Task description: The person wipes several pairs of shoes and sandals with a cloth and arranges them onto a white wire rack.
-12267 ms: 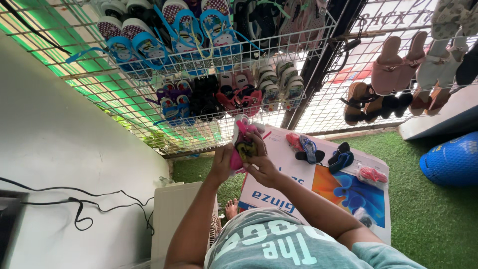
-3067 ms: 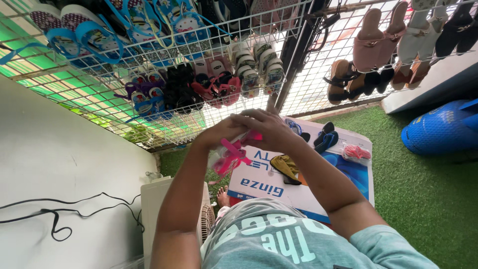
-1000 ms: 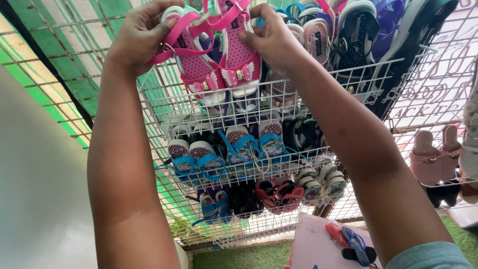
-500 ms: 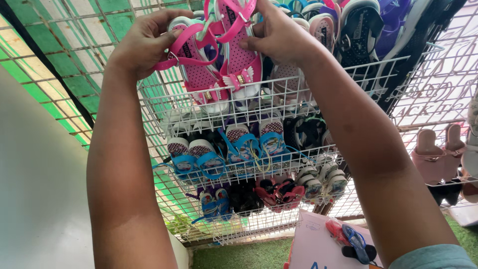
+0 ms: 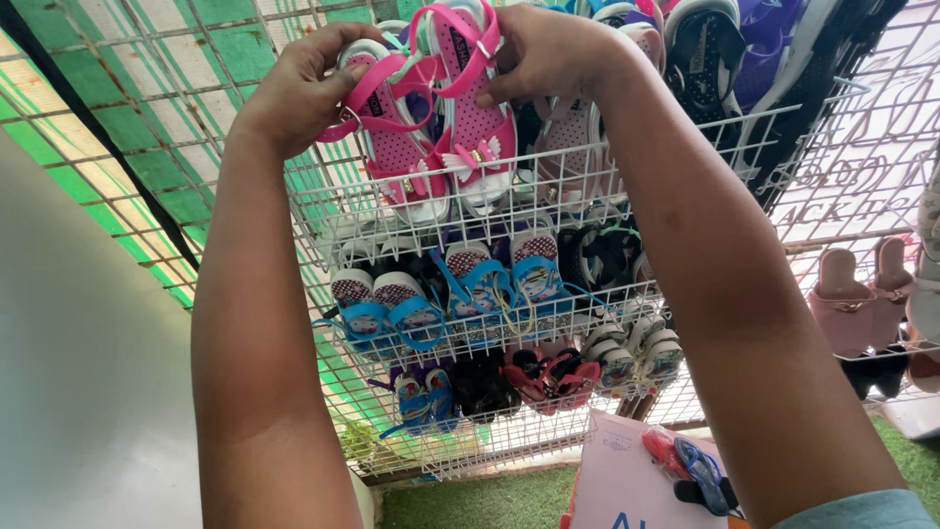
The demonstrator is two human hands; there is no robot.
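Both my arms reach up to the top tier of a white wire rack [image 5: 548, 186]. My left hand [image 5: 299, 88] grips the strap end of a small pink sandal [image 5: 401, 157] with a white sole and a bow. My right hand [image 5: 548, 49] holds the matching pink sandal [image 5: 475, 122] by its heel strap. Both sandals stand toe-down inside the top wire basket, side by side, next to other small sandals [image 5: 705, 59].
Lower tiers hold blue-strapped children's sandals [image 5: 470, 284] and red, black and purple pairs [image 5: 548, 377]. Pink and brown women's sandals [image 5: 852, 294] hang on a grid at right. A cardboard box [image 5: 627, 480] with loose sandals [image 5: 690, 465] lies on green turf [image 5: 470, 500]. A grey wall is at left.
Earlier I held the pink sandals low over the cardboard box; I have since raised them to the top basket. In the last second both sandals have sunk slightly into the basket.
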